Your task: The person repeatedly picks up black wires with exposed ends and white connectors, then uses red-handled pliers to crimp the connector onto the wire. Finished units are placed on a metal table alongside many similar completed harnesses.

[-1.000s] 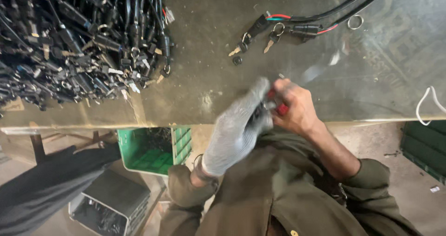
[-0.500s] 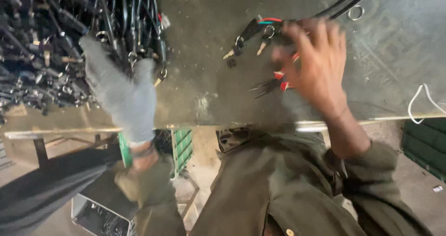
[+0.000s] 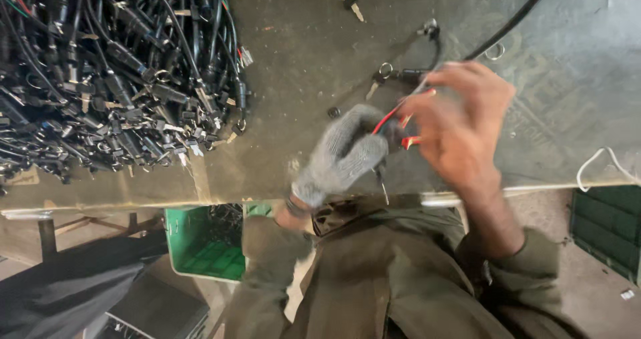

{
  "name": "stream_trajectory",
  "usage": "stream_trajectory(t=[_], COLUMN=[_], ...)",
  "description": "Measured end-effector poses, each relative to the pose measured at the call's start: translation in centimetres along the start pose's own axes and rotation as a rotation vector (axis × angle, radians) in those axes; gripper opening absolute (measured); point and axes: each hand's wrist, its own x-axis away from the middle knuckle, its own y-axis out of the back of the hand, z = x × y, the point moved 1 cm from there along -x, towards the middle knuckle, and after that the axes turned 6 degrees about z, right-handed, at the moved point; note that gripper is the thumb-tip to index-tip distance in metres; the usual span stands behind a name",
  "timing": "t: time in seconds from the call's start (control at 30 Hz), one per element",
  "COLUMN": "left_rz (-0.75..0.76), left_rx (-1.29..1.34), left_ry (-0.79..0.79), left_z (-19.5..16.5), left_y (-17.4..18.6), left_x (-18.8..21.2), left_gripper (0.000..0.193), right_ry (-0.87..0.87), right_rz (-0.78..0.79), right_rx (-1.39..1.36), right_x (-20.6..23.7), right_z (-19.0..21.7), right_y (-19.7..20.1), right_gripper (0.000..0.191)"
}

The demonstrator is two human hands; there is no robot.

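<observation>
Green crate point(image 3: 207, 245) under bench edge; gloved left hand point(image 3: 344, 153) curled shut around red-and-black wire bundle point(image 3: 394, 120); bare right hand point(image 3: 461, 122) pinches same bundle, blurred; cable heap point(image 3: 113, 79) far left.

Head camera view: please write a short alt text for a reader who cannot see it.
A gloved left hand and a bare right hand hold red and black wires over a metal workbench. A big pile of black cables lies left.

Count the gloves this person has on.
1: a grey knit glove on the left hand, at the red wires. The right hand is bare.
</observation>
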Motion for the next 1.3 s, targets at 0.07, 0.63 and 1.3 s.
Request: stream_trajectory(t=[0.07, 0.63, 1.3], left_rz=[-0.073, 0.046, -0.038], left_rx=[0.364, 0.204, -0.281], left_ry=[0.014, -0.179, -0.249], left_z=[1.5, -0.3, -1.7], left_y=[-1.8, -3.6, -9.5], left_x=[1.4, 0.9, 3.3], left_gripper=[0.03, 0.036, 0.022], right_ry=[-0.332, -0.135, -0.327], right_rz=[-0.043, 0.216, 0.001], right_rx=[-0.291, -0.834, -1.4], right_x=[1.3, 5.0, 0.1], right_z=[0.0, 5.1, 4.2], right_y=[-1.3, 0.4, 6.1], right_gripper=[0.006, 0.024, 0.029])
